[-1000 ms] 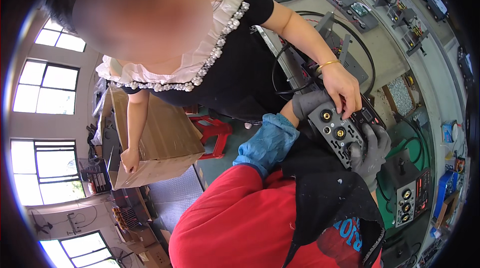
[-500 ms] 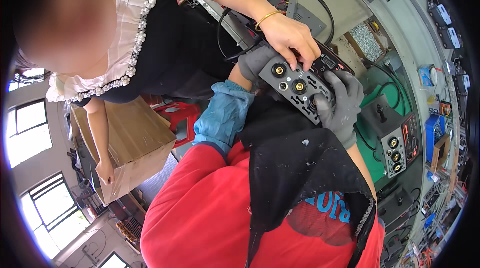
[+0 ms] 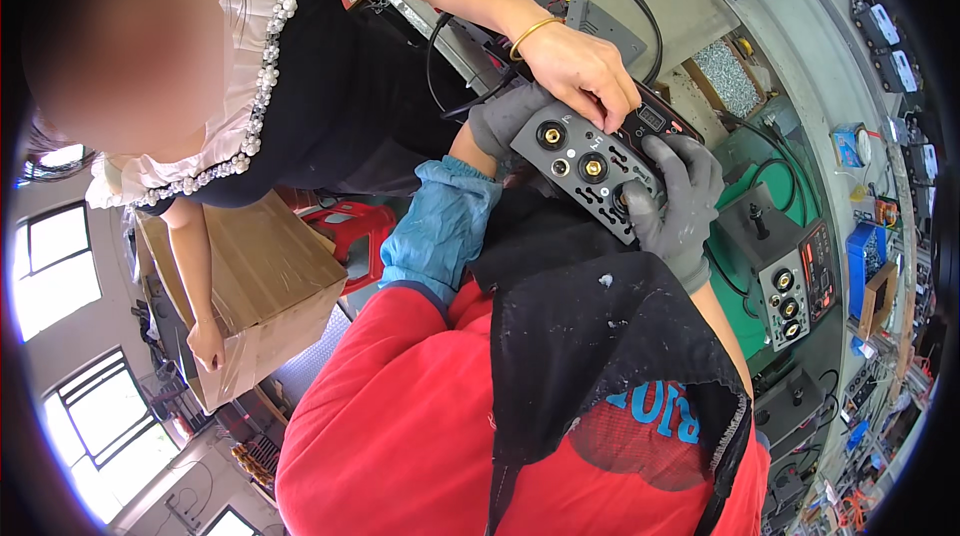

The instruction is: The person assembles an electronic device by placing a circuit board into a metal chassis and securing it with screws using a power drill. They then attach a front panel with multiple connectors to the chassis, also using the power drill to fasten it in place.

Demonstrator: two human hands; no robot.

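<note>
Tilted in front of me is a dark welding machine (image 3: 578, 179), its front face showing brass-centred sockets, vent slots and a panel with a small display. My left hand (image 3: 508, 120), in a grey glove, holds the machine's left side, its fingers mostly hidden behind it. On the right, my right hand (image 3: 683, 204), also gloved in grey, wraps round the edge, with the thumb by the lowest socket. Another person's bare hand (image 3: 583, 73), wearing a gold bangle, reaches in from the upper left, and its fingertips are at the panel between the upper socket and the display.
A similar machine (image 3: 785, 281) stands on the green mat (image 3: 735, 211) to the right. Beyond are a box of small metal parts (image 3: 722, 76) and a blue bin (image 3: 865, 261). Black cable loops above. At left are a cardboard box (image 3: 250, 286) and a red stool (image 3: 365, 236).
The other person's fingers have shifted from beside the upper socket slightly right, and are drawn closer together. My hands and the machine stay nearly in place.
</note>
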